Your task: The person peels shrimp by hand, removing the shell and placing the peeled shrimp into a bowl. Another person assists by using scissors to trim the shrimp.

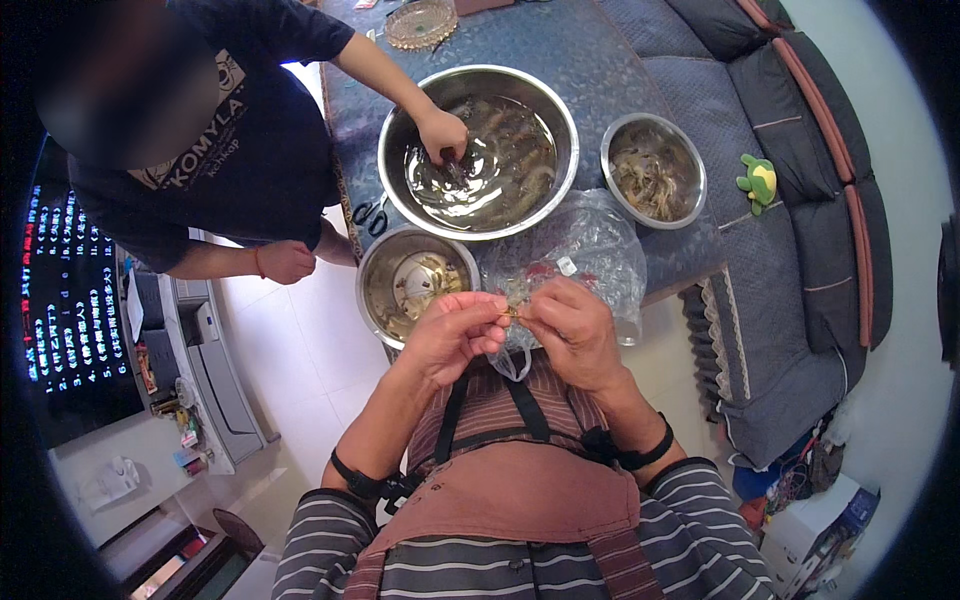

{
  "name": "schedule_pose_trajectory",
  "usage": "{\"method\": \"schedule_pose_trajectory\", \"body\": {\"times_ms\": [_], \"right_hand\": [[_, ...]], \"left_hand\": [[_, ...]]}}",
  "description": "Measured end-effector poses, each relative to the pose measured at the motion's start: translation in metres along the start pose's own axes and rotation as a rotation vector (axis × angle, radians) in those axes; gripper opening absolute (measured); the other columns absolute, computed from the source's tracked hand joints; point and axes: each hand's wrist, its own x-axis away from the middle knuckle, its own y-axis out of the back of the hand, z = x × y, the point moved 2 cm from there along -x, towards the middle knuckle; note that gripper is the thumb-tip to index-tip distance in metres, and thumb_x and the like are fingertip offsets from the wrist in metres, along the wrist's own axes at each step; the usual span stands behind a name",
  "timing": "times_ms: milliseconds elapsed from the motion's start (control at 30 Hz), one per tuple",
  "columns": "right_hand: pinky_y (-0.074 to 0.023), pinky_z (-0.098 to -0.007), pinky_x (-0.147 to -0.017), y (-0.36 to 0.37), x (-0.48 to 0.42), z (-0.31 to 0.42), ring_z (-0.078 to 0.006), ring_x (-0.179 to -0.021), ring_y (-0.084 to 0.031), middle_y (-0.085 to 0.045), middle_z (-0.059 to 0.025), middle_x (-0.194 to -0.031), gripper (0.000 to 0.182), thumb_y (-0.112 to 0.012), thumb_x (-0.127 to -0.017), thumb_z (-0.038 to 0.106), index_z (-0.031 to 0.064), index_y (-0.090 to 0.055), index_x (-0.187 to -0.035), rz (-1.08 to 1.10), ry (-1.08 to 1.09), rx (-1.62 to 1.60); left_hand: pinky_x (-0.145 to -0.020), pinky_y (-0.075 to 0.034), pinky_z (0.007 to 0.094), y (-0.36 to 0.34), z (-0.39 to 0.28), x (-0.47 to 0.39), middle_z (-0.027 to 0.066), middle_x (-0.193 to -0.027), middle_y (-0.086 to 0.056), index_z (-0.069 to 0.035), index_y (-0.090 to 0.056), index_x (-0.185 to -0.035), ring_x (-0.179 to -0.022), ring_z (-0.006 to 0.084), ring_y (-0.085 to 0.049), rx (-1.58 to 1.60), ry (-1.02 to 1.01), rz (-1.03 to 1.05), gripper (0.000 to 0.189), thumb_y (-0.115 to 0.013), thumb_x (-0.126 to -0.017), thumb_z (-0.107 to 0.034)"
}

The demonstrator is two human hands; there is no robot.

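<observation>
My left hand (461, 334) and my right hand (574, 330) meet in front of me, with their fingertips pinching a small yellowish piece (511, 313) between them; it is too small to name surely. Below them lies a clear plastic bag (607, 247) at the table's edge. Just left of my hands, a small steel bowl (363, 289) holds yellowish bits in liquid. The large steel basin (568, 180) behind holds water and several shrimp (536, 176). More shrimp (649, 176) fill the steel bowl (702, 187) at the right.
Another person (247, 142) stands at the left, one hand (444, 135) dipped in the large basin. Black-handled scissors (371, 217) lie beside the basin on the blue-patterned table (600, 67). A glass dish (420, 24) is at the far end. A grey sofa (765, 277) flanks the right.
</observation>
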Motion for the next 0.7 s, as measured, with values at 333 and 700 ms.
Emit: {"method": "schedule_pose_trajectory", "body": {"times_ms": [333,700], "right_hand": [[-0.0493,-0.0313,-0.066,0.012,0.002,0.004,-0.0193,-0.075,-0.064,-0.068,-0.0078,-0.086,0.01,-0.077,-0.083,0.004,0.0021,-0.073,-0.092,-0.065,-0.166,-0.145],[-0.0504,-0.0333,-0.061,-0.002,0.004,0.008,-0.0195,-0.066,-0.063,-0.066,-0.0084,-0.083,0.013,-0.076,-0.085,0.006,0.0036,-0.073,-0.097,-0.102,-0.276,-0.084]], "left_hand": [[-0.063,-0.059,0.0235,-0.01,-0.004,0.007,0.0108,-0.094,-0.075,0.003,-0.069,-0.109,-0.073,0.0136,-0.072,-0.187,-0.087,-0.116,0.021,-0.072,-0.098,-0.014],[-0.065,-0.062,0.0255,-0.019,-0.005,0.011,0.0132,-0.095,-0.075,0.006,-0.068,-0.112,-0.075,0.0156,-0.074,-0.308,-0.181,-0.135,0.022,-0.072,-0.098,-0.01]]}}
